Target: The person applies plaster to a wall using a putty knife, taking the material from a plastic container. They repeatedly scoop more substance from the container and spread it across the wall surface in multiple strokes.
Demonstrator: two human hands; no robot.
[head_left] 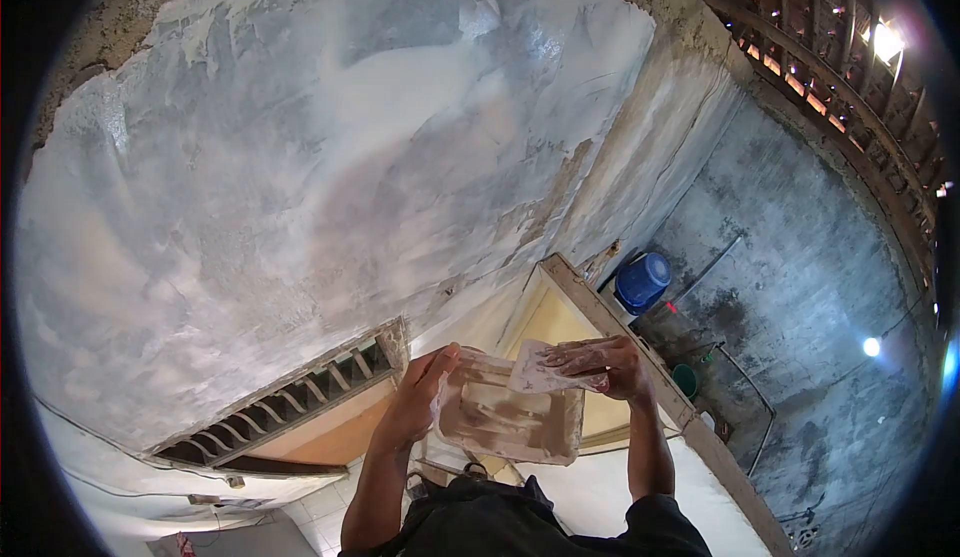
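Note:
My left hand [425,394] grips the left side of a shallow rectangular tub [572,435], its fingers wrapped round the rim. Pale, wet-looking material [500,412] is smeared over the tub's bottom. In my right hand [602,362] is a flat, whitish spreader [532,369], held over the tub's upper right corner. Whitish residue coats the fingers of that hand. Above and ahead of both hands stretches a wall [300,177] with uneven grey-white plaster.
A slatted vent opening [290,402] lies at lower left. Right of the hands runs a wooden beam or frame edge [690,422]. Beyond it are a blue bucket [642,279], a green container [685,380] and a stained wall [800,287]. Roof timbers [800,37] show at upper right.

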